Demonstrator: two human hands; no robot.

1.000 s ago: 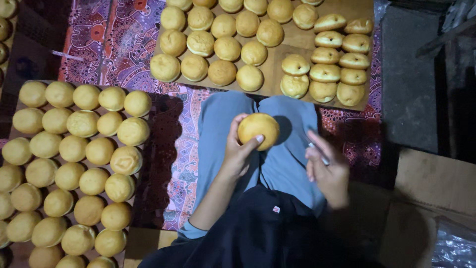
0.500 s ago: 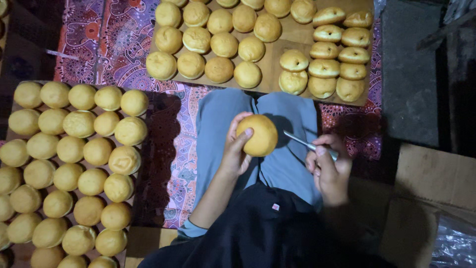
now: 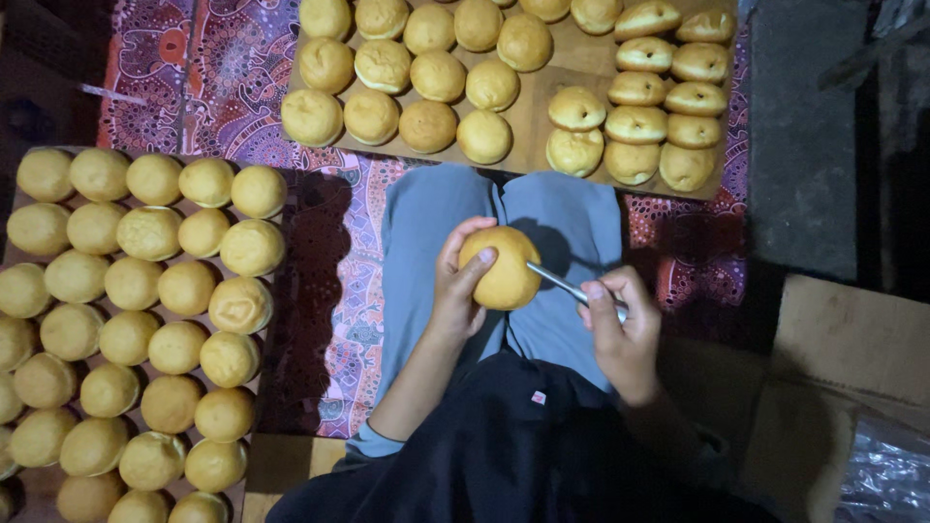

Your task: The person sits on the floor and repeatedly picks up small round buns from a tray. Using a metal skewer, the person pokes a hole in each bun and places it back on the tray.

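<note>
A round golden bun (image 3: 501, 268) sits over the person's lap, gripped by the left hand (image 3: 457, 287) with the thumb across its front. The right hand (image 3: 620, 329) clasps a thin metal tool (image 3: 572, 289) whose tip meets the bun's side. Beyond the knees lies a wooden board (image 3: 533, 126) of buns, with more rows on the left.

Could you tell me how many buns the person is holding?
1: a round bun in the left hand, above the lap; a metal tool in the right hand meets its side.
</note>
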